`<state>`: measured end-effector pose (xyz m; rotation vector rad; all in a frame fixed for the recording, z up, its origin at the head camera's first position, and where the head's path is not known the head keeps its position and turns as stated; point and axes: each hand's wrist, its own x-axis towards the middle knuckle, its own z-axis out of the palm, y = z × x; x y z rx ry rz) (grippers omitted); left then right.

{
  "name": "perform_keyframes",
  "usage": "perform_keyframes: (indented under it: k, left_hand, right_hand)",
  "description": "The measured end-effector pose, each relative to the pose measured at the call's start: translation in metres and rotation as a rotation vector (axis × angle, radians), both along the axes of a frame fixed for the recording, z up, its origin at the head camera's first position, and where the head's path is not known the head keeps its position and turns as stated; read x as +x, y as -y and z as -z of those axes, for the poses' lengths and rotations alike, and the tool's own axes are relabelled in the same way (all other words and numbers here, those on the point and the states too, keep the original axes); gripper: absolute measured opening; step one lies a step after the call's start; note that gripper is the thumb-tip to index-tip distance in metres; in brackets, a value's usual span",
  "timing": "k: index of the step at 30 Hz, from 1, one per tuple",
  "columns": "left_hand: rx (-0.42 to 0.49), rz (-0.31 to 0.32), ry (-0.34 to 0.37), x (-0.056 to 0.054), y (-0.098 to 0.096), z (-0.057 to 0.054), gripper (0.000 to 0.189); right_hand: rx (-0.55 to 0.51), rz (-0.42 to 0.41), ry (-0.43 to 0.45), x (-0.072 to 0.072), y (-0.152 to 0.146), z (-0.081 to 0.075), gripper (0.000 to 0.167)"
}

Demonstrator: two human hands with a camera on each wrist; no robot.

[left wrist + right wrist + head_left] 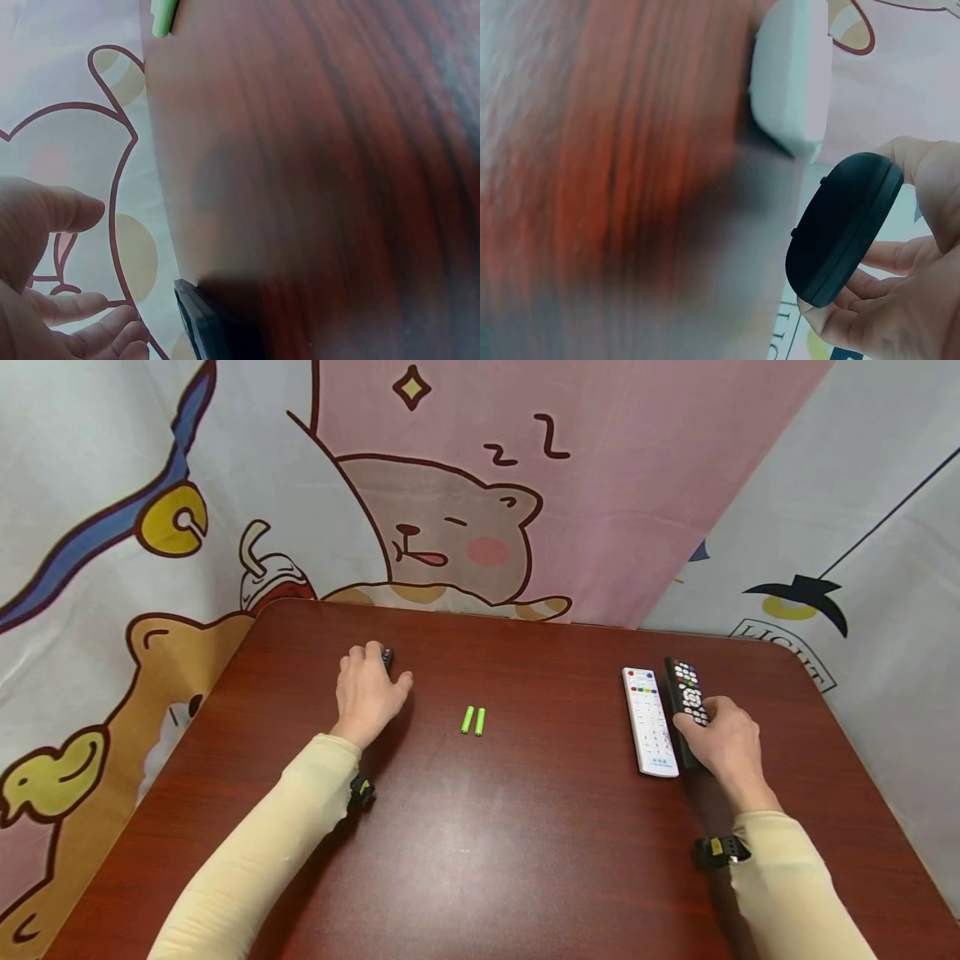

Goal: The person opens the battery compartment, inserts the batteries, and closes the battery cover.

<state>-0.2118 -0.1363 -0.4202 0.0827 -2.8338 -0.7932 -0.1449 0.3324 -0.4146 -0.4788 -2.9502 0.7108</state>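
My right hand (726, 739) grips a long black remote control (684, 681) by its two sides, thumb on one edge and fingers on the other. In the right wrist view the near end of the black remote (840, 232) shows between thumb and fingers. Just left of it lies a white remote control (650, 722) with its buttons facing up. My left hand (367, 693) is over a small dark remote control (387, 657), mostly hidden by the hand. In the left wrist view its thumb and loosely bent fingers are apart from that dark remote (206, 322).
Two green batteries (474, 721) lie side by side on the reddish-brown table (465, 843), between the hands. A curtain with cartoon prints (600, 510) hangs behind the table's far edge. A dark band (720, 850) with a camera sits on each wrist.
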Motion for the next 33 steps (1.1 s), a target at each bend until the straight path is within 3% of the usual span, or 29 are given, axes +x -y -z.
perform_keyframes:
  k: [17, 33]
  left_hand:
    - [0.027, 0.062, -0.027, 0.007, -0.019, -0.01, 0.057]
    - [0.044, 0.106, -0.069, 0.011, -0.037, -0.016, 0.056]
  right_hand:
    - [-0.066, -0.044, -0.103, 0.002, 0.04, -0.016, 0.053]
    - [-0.163, -0.096, -0.168, 0.0, 0.064, -0.015, 0.048]
